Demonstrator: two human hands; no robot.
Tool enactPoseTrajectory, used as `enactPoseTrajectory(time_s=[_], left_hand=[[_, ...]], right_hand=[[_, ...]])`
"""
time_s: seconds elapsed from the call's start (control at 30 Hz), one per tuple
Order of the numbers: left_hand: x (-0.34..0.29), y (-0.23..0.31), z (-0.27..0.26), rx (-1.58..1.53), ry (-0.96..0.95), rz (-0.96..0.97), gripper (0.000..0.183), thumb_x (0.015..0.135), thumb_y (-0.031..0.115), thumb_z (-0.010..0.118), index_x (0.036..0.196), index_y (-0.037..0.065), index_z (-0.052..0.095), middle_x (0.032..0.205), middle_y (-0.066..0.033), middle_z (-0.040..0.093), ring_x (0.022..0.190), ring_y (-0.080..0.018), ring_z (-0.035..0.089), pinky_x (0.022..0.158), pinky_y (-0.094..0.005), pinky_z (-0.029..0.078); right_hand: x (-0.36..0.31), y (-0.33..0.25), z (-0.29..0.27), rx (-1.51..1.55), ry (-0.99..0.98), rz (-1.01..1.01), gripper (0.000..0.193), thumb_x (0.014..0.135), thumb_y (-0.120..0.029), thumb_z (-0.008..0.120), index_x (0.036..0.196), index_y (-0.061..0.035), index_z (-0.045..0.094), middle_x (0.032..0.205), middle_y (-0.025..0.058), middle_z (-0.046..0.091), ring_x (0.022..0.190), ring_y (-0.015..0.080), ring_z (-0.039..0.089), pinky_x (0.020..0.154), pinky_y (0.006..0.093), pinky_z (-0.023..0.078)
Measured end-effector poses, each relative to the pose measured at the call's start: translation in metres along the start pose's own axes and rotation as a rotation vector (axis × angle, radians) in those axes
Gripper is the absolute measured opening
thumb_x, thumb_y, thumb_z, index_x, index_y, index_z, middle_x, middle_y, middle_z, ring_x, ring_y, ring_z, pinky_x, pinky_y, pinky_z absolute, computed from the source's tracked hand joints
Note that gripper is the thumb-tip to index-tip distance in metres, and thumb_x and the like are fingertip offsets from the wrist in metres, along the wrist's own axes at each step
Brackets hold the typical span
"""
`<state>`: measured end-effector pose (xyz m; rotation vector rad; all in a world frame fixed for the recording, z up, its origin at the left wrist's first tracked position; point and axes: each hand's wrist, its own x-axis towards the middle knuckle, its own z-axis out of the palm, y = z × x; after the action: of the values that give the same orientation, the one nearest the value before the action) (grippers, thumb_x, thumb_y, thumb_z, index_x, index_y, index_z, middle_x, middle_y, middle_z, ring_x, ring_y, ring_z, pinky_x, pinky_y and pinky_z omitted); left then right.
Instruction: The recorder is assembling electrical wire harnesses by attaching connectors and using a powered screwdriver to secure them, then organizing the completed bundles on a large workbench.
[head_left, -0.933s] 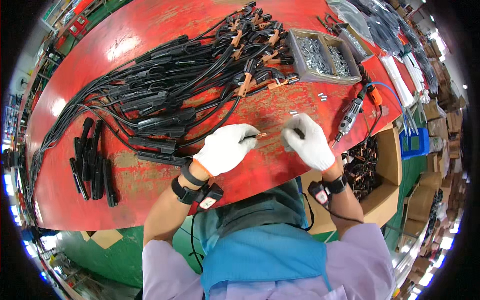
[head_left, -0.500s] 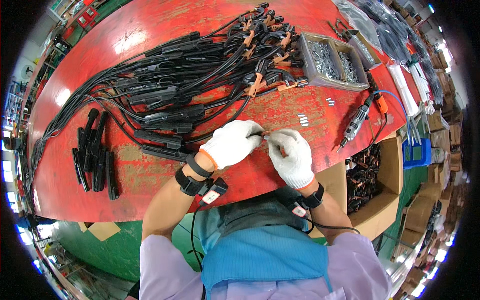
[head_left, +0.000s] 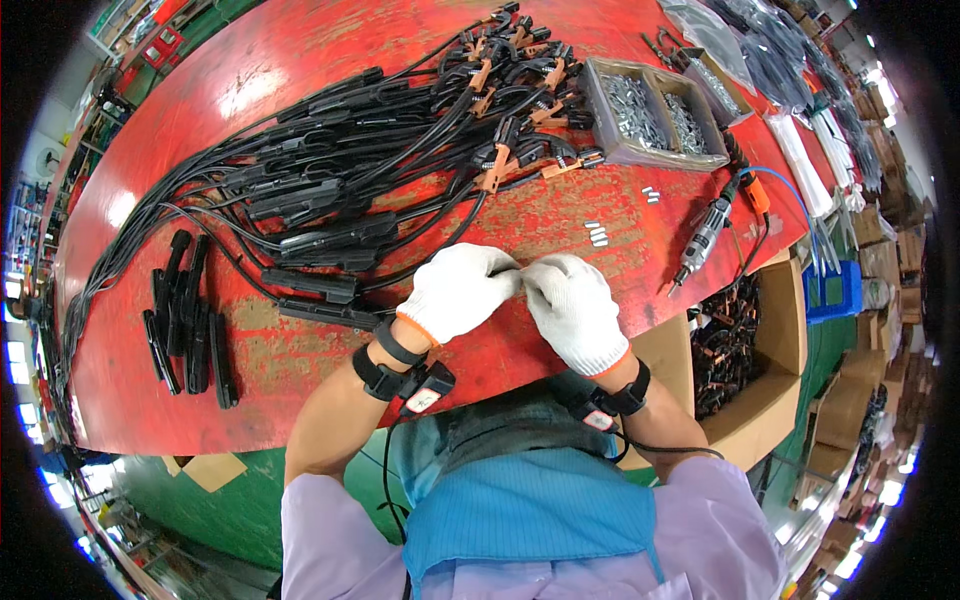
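Both my hands wear white knit gloves and meet over the near edge of the red table (head_left: 300, 60). My left hand (head_left: 457, 292) and my right hand (head_left: 573, 310) pinch a small part between their fingertips; the part is mostly hidden by the gloves. A black cable (head_left: 400, 275) runs from the left hand toward a large pile of black cables with orange clamps (head_left: 400, 150) across the table's middle. A few small silver metal pieces (head_left: 597, 234) lie just beyond my right hand.
A grey tray of silver metal parts (head_left: 655, 115) sits at the far right. An electric screwdriver with an orange collar (head_left: 712, 225) lies by the right edge. Several black sleeves (head_left: 185, 320) lie at the left. A cardboard box of dark parts (head_left: 730, 340) stands below the table's right side.
My right hand came in from the right and closed against my left hand. Both hands now sit together a little nearer the table's front edge.
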<state>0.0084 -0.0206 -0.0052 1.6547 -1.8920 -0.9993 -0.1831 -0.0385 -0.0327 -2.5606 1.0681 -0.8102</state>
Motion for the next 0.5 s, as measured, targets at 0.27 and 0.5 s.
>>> enactPoseTrajectory(time_s=[0.27,0.5], left_hand=[[-0.005,0.0,0.017,0.068,0.023,0.038,0.027,0.088,0.028,0.064,0.097,0.006,0.074,0.094,-0.016,0.071,0.091,-0.0318,0.068,0.083,-0.0404,0.053],[-0.009,0.009,0.016,0.123,0.013,-0.026,0.022,0.089,0.024,0.066,0.094,0.003,0.073,0.089,-0.0162,0.07,0.085,-0.0301,0.069,0.076,-0.0363,0.053]], right_hand=[[-0.032,0.062,-0.112,0.223,0.266,0.557,0.018,0.09,-0.017,0.067,0.101,-0.0019,0.068,0.084,0.0092,0.068,0.073,0.0163,0.064,0.068,0.0309,0.052],[-0.179,0.237,-0.171,-0.027,0.128,1.034,0.031,0.087,-0.024,0.067,0.104,0.0016,0.068,0.089,0.0134,0.071,0.078,0.0234,0.067,0.072,0.0341,0.052]])
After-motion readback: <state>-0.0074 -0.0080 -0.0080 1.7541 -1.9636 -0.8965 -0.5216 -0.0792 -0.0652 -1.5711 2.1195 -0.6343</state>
